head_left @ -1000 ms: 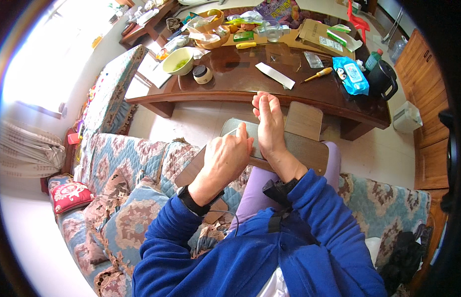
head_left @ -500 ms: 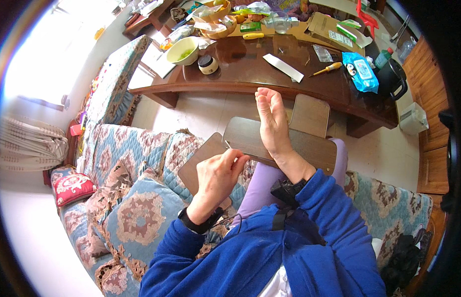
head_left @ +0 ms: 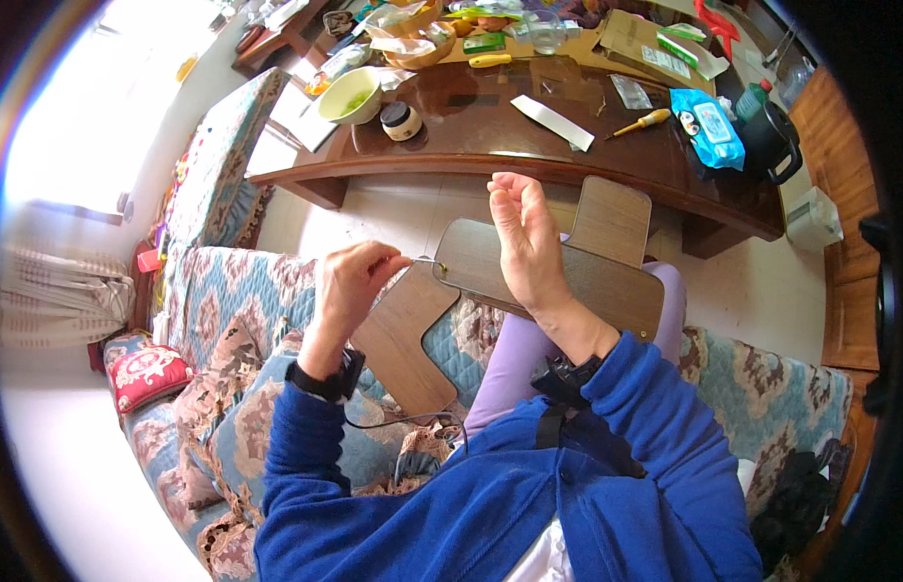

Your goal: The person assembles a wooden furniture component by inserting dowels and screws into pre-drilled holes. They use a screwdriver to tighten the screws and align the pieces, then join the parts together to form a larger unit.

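Observation:
A dark wood-grain board (head_left: 607, 286) with rounded corners lies across my lap, over purple trousers. Another brown panel (head_left: 612, 218) shows at its far side, and a lighter brown panel (head_left: 403, 349) at its left. My left hand (head_left: 350, 286) pinches a thin metal hex key (head_left: 422, 260). The key's tip meets a small brass-coloured screw (head_left: 442, 268) at the board's left end. My right hand (head_left: 531, 242) rests over the middle of the board, its fingers stretched upward and slightly bent, with nothing visible in them.
Ahead stands a dark glossy table (head_left: 451, 145) bearing a screwdriver (head_left: 641, 122), a white strip (head_left: 553, 123), a jar (head_left: 400, 121), a green bowl (head_left: 351, 95), blue wipes (head_left: 709, 131) and a black kettle (head_left: 772, 143). A patterned sofa (head_left: 248, 291) with cushions lies left.
My left hand has swung left and farther away with the hex key, uncovering more of the lighter panel and the screw. My right hand has shifted only slightly.

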The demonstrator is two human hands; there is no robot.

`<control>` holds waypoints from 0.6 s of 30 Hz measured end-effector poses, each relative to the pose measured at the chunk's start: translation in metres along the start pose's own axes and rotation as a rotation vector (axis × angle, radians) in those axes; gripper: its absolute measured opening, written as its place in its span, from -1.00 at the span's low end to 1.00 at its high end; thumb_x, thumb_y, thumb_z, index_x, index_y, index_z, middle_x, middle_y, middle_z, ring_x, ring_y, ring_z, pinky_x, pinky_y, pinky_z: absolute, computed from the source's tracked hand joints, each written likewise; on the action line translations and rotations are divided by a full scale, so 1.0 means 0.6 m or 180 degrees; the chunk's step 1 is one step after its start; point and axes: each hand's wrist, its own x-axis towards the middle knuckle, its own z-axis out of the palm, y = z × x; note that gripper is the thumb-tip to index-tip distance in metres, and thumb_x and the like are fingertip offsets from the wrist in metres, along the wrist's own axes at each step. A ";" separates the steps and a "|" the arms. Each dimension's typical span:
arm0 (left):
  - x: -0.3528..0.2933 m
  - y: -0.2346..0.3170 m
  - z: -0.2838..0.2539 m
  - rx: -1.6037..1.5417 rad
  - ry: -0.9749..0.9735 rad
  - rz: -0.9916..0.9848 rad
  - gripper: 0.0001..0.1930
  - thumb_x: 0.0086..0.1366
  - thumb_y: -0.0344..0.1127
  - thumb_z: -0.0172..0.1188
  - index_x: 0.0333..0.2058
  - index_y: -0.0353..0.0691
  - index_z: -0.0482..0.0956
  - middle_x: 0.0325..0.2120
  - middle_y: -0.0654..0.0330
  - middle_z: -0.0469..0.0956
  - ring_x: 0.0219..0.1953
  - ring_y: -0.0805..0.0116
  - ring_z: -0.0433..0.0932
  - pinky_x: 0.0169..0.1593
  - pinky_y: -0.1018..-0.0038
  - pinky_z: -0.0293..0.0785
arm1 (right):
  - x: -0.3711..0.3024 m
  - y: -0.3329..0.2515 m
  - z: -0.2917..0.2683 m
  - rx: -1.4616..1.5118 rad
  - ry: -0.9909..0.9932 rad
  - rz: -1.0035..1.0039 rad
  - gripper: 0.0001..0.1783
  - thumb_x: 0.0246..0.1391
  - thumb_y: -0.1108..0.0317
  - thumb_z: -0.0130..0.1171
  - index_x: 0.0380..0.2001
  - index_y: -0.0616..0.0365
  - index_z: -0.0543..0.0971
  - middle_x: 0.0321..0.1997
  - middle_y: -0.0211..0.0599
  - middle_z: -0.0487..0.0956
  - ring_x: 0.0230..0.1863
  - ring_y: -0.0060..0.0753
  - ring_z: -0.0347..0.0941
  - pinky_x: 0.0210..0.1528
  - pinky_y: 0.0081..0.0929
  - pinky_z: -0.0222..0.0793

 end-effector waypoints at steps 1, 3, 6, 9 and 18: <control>0.016 -0.008 -0.004 0.0052 -0.0173 0.0085 -0.84 0.19 -0.30 0.44 -0.41 -0.27 0.71 -0.57 0.12 0.65 -0.56 0.36 0.63 -0.44 0.48 0.50 | 0.001 0.003 0.000 -0.0084 0.0042 -0.0087 -0.55 0.41 0.07 0.07 0.05 0.28 0.44 -0.05 -0.11 0.57 -0.02 -0.33 0.50 0.11 -0.37 0.42; 0.046 -0.019 -0.005 0.0120 -0.0478 0.0034 -0.82 0.17 -0.28 0.45 -0.43 -0.28 0.71 -0.57 0.09 0.65 -0.55 0.35 0.65 -0.45 0.47 0.51 | 0.004 0.012 -0.001 -0.0214 0.0143 -0.0283 -0.55 0.40 0.07 0.08 0.06 0.27 0.44 -0.07 -0.11 0.57 -0.03 -0.33 0.51 0.09 -0.34 0.43; 0.078 -0.026 -0.006 -0.0152 -0.1203 -0.0103 -0.87 0.25 -0.35 0.36 -0.37 -0.30 0.70 -0.55 0.11 0.66 -0.52 0.41 0.64 -0.44 0.47 0.52 | 0.008 0.027 -0.001 -0.0041 0.0174 -0.0190 -0.58 0.39 0.11 0.10 0.06 0.25 0.43 -0.10 -0.09 0.58 -0.05 -0.31 0.51 0.06 -0.30 0.43; 0.104 -0.015 -0.002 -0.0348 -0.1664 -0.0454 -0.86 0.36 -0.39 0.20 -0.29 -0.33 0.68 -0.51 0.09 0.67 -0.49 0.45 0.64 -0.42 0.43 0.55 | 0.008 0.034 0.012 -0.0059 0.0135 0.0044 -0.60 0.38 0.16 0.11 0.08 0.23 0.41 -0.08 -0.06 0.57 -0.10 -0.21 0.52 0.03 -0.26 0.44; 0.118 0.091 0.061 0.0949 -0.1253 0.0067 -0.74 0.29 -0.08 0.20 -0.43 -0.10 0.70 -0.52 0.03 0.66 -0.43 -0.05 0.66 -0.30 0.13 0.57 | 0.008 0.017 0.001 0.0069 0.0196 -0.0034 -0.57 0.43 0.10 0.03 0.09 0.26 0.40 0.04 -0.17 0.51 0.05 -0.38 0.44 0.17 -0.38 0.35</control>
